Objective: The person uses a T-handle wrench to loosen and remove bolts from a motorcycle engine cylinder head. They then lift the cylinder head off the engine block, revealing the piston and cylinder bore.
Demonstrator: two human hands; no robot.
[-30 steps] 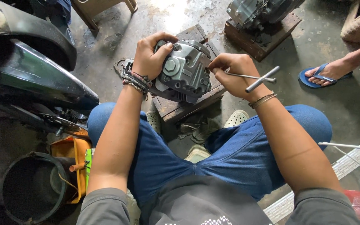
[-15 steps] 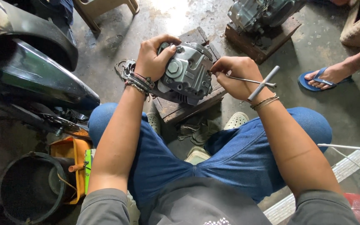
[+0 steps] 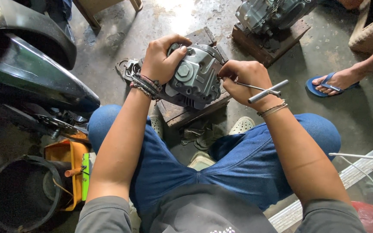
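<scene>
A grey cast-metal engine block (image 3: 193, 77) sits on a worn wooden block (image 3: 182, 114) on the concrete floor (image 3: 152, 26), just ahead of the seated person's knees, toward twelve o'clock from the lap. The left hand (image 3: 160, 58) grips the engine's upper left corner, fingers curled over the top edge and thumb pressed on the cover face, at about ten o'clock on the casting. The right hand (image 3: 244, 77) is closed around the shaft of a T-handle wrench (image 3: 264, 89), its working end pushed into the engine's right side at roughly three o'clock; the crossbar sticks out past the wrist toward four o'clock. The engine looks heavy and rigid, with ribs, bolt bosses and sharp cast edges, and probably an oily film, so it would likely slide on the wood unless braced; the thick outer rim and corners seem the safest places to hold, rather than any thin fins or protruding fittings. The wrench is slim, stiff steel and light, best held by the shaft near the tip for aiming and by the crossbar for turning force. At nine o'clock stands a dark motorcycle (image 3: 26, 82), with a black bucket (image 3: 20, 194) at seven o'clock. A second engine (image 3: 273, 15) rests at one o'clock, and another person's foot in a blue sandal (image 3: 331, 82) lies at two o'clock.
</scene>
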